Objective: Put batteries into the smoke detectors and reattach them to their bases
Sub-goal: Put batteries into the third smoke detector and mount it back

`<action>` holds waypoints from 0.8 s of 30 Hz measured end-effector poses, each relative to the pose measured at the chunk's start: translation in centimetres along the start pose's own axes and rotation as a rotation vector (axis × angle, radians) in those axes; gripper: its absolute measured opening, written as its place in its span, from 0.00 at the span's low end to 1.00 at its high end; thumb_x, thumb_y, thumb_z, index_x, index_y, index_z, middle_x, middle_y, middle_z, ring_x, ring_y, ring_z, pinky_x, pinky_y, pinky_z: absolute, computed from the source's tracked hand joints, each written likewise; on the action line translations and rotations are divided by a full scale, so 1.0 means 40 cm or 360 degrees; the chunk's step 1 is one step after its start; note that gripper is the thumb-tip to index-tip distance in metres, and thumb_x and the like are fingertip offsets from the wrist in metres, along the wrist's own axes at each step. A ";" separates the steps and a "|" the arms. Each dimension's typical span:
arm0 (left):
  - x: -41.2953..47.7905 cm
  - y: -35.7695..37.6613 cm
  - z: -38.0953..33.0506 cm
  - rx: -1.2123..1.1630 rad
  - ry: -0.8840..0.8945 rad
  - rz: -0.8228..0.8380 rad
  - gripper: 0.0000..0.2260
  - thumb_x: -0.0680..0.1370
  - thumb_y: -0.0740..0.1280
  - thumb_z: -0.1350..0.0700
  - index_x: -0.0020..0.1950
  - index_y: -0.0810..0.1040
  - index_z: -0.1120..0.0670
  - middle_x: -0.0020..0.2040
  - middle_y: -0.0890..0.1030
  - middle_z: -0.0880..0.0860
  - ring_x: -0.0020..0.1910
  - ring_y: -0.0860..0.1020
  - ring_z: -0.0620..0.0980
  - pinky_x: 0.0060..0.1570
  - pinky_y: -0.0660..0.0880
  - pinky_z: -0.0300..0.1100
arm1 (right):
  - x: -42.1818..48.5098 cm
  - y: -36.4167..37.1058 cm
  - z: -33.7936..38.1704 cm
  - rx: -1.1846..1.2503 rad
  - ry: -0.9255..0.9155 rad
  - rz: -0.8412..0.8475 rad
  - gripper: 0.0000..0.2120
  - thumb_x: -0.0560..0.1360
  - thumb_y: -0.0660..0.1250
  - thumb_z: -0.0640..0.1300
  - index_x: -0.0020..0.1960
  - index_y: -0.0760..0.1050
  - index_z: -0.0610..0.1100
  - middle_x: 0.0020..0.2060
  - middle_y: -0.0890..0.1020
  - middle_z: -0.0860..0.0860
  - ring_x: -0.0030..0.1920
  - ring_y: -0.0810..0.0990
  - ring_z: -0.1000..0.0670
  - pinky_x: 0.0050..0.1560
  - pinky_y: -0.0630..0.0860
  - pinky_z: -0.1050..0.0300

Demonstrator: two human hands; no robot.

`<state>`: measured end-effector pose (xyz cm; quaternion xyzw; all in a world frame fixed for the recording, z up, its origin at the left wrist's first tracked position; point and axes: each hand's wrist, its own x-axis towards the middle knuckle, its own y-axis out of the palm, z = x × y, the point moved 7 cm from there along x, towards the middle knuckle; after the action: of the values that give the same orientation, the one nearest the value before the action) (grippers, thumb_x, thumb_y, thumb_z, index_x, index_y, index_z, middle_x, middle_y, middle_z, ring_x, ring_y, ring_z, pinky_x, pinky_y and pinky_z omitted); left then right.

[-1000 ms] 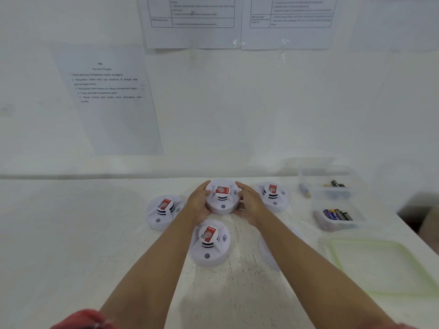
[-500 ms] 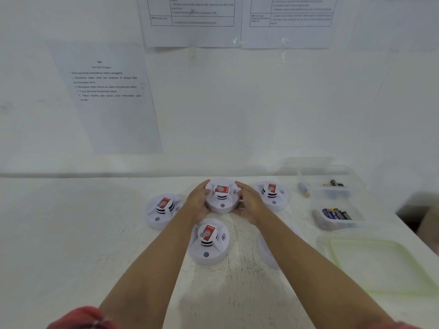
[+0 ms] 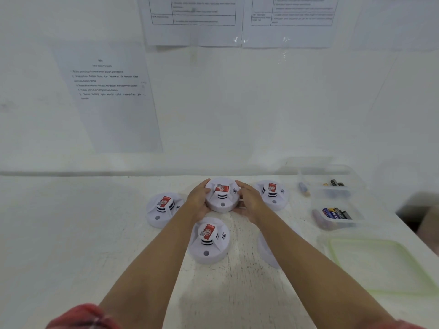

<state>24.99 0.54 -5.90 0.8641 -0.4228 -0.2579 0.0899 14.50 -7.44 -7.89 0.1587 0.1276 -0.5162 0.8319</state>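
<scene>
"Four detectors show whole on the table (image 3: 71,233). Which one is being handled?"

"The far middle detector (image 3: 222,198). The left hand (image 3: 198,201) and the right hand (image 3: 249,203) curl round its opposite sides with their fingers wrapped on the rim. It sits low over the table, between the two hands."

"Locking it onto its base, you think?"

"Probably a twist, though the base is hidden under it."

"What could spoil that?"

"If the tabs don't line up, turning would spin or skid the whole unit instead of seating it. Smooth plastic gripped only at the rim could also slip."

"Anything nearby at risk?"

"The near detector (image 3: 209,241) lies between the forearms, just beside the left one. A white disc (image 3: 266,252) is half hidden under the right forearm. A wide elbow swing could knock either one."

"And the batteries?"

"They're in the clear tub (image 3: 337,219), well to the right. I can't tell whether this unit has one, and closing it empty would mean reopening it."
</scene>
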 end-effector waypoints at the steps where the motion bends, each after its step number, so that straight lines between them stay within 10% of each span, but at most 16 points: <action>1: 0.000 -0.001 0.000 0.0008 -0.0001 -0.0007 0.17 0.82 0.49 0.67 0.66 0.71 0.61 0.68 0.71 0.61 0.47 0.75 0.55 0.50 0.72 0.47 | 0.000 0.001 0.001 -0.0003 -0.0001 0.0000 0.22 0.78 0.50 0.33 0.67 0.69 0.47 0.65 0.73 0.43 0.55 0.73 0.44 0.52 0.75 0.51; 6: -0.011 0.004 -0.007 0.0020 0.0018 0.0020 0.17 0.82 0.49 0.67 0.44 0.74 0.56 0.67 0.72 0.62 0.40 0.74 0.50 0.43 0.72 0.43 | 0.001 0.002 0.003 -0.0051 -0.0011 -0.0004 0.22 0.78 0.50 0.33 0.68 0.69 0.47 0.66 0.72 0.43 0.55 0.73 0.45 0.53 0.75 0.51; 13: -0.001 -0.003 -0.001 -0.0003 0.0024 -0.0017 0.17 0.82 0.48 0.68 0.62 0.73 0.62 0.66 0.72 0.62 0.40 0.74 0.50 0.43 0.72 0.43 | 0.004 0.001 0.005 -0.0080 -0.0010 -0.0013 0.23 0.77 0.50 0.33 0.68 0.69 0.47 0.66 0.73 0.43 0.55 0.73 0.45 0.57 0.75 0.51; 20: 0.010 -0.006 0.006 0.0040 -0.0003 -0.0026 0.16 0.82 0.49 0.67 0.54 0.75 0.58 0.61 0.74 0.59 0.42 0.75 0.51 0.44 0.72 0.43 | 0.010 0.001 0.006 -0.0114 -0.0026 -0.0016 0.23 0.77 0.50 0.32 0.68 0.69 0.45 0.67 0.72 0.44 0.60 0.73 0.44 0.63 0.73 0.49; 24: 0.031 -0.020 0.012 0.0070 -0.0036 -0.0088 0.18 0.82 0.50 0.67 0.69 0.69 0.59 0.67 0.71 0.57 0.60 0.73 0.59 0.59 0.71 0.51 | 0.019 0.001 0.006 -0.0209 -0.0069 -0.0025 0.23 0.77 0.51 0.32 0.69 0.68 0.45 0.68 0.71 0.44 0.66 0.71 0.43 0.65 0.72 0.49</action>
<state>25.92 0.11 -7.05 0.8742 -0.4054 -0.2606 0.0591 14.89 -8.14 -7.95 0.0915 0.1446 -0.5165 0.8390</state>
